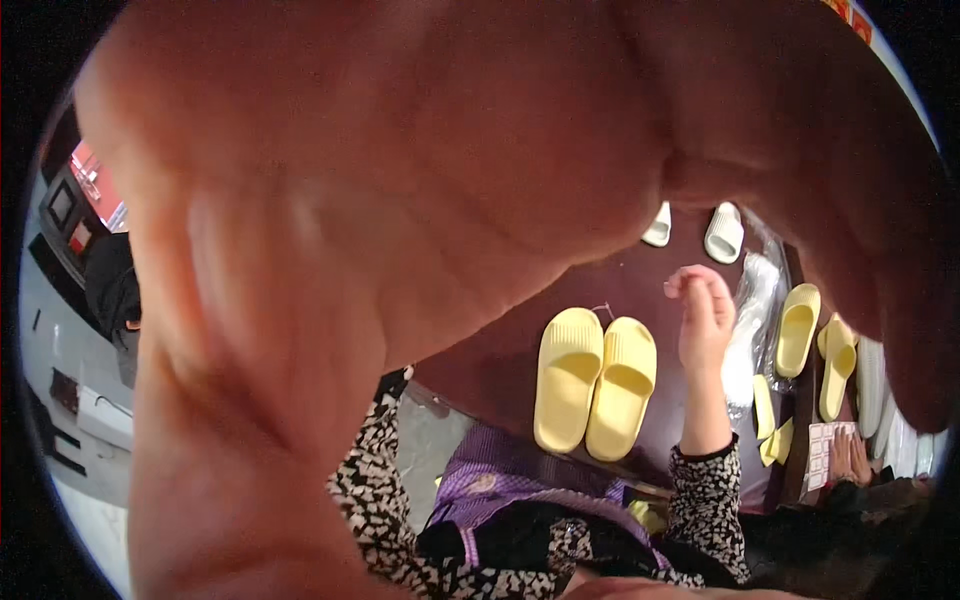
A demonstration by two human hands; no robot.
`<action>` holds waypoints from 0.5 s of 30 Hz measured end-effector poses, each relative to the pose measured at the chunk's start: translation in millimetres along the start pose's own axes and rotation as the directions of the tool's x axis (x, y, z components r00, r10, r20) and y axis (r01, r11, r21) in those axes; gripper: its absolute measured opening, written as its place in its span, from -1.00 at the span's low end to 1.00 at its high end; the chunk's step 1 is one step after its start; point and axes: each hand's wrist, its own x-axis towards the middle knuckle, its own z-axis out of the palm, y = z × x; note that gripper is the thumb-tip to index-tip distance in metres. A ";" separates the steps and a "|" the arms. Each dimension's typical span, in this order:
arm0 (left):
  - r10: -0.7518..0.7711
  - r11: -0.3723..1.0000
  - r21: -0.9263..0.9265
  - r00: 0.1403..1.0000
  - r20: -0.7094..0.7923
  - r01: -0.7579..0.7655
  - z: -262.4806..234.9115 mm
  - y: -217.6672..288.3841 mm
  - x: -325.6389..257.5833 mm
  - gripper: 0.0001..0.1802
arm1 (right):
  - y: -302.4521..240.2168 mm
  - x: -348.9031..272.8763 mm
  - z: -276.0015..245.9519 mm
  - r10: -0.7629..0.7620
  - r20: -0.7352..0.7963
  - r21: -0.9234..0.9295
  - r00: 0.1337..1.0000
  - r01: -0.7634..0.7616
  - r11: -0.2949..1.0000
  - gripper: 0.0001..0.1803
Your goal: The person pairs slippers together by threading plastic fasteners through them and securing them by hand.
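Note:
Very close to the camera, my left hand [430, 190] fills the upper and left part of the view. Its palm and wrist show, but most of its fingers lie outside the picture, so I cannot tell what they touch. Over the dark table [490, 360], my right hand [705, 315] is raised with its fingers loosely curled in, and I see nothing in them. To its left, a pair of yellow slide slippers [597, 390] lies side by side, toe straps away from me. A thin loop or tie sticks up between the straps.
White slippers [725, 233] lie at the far side. Along the right are clear plastic bags [750, 330], more yellow slippers [798, 330] and yellow pieces [775, 440]. Another person's hand [850, 458] rests by a printed sheet [820, 455]. Purple cloth [490, 480] hangs at the near edge.

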 end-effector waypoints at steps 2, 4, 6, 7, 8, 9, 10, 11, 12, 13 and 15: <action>0.020 1.000 0.008 1.000 0.016 -0.021 -4.3 1.4 4.5 -0.06 | -64.0 12.1 33.7 -0.140 0.151 0.145 0.979 0.118 0.982 -0.73; 0.033 0.999 0.016 0.999 0.042 -0.034 -11.6 1.5 12.5 -0.05 | -114.9 24.3 66.7 -0.231 0.364 0.401 0.902 0.073 0.913 -0.60; 0.031 0.999 -0.009 0.998 0.063 -0.031 -15.8 -2.8 18.6 -0.05 | -139.3 26.8 94.0 -0.370 0.427 0.683 0.826 -0.026 0.730 -0.45; 0.029 0.998 -0.053 0.996 0.082 -0.024 -13.5 -11.4 26.3 -0.05 | -161.7 27.2 104.1 -0.373 0.404 0.667 0.835 0.010 0.745 -0.45; 0.019 0.997 -0.080 0.996 0.089 -0.012 -11.1 -20.1 28.8 -0.05 | -179.9 29.3 114.3 -0.375 0.543 0.677 0.752 -0.126 0.725 -0.51; 0.010 0.994 -0.106 0.996 0.094 0.000 -8.7 -28.4 30.4 -0.04 | -191.5 30.3 115.8 -0.380 0.664 0.660 0.644 -0.265 0.703 -0.51; 0.005 0.988 -0.155 0.994 0.111 0.013 -3.2 -37.3 38.1 -0.04 | -200.7 29.0 111.8 -0.370 0.646 0.653 0.668 -0.231 0.722 -0.51; -0.005 0.985 -0.169 0.993 0.115 0.025 -1.6 -43.1 38.7 -0.04 | -202.2 28.4 110.3 -0.373 0.641 0.657 0.671 -0.228 0.719 -0.53; -0.013 0.982 -0.183 0.993 0.119 0.034 0.2 -48.1 39.1 -0.04 | -204.1 27.2 109.2 -0.375 0.637 0.660 0.674 -0.224 0.717 -0.54; -0.018 0.979 -0.197 0.992 0.123 0.042 2.2 -52.2 39.5 -0.03 | -206.5 25.4 108.4 -0.378 0.634 0.662 0.675 -0.221 0.716 -0.55; -0.025 0.976 -0.212 0.991 0.132 0.053 5.6 -57.3 38.9 -0.03 | -210.2 21.0 109.3 -0.390 0.635 0.667 0.667 -0.219 0.712 -0.58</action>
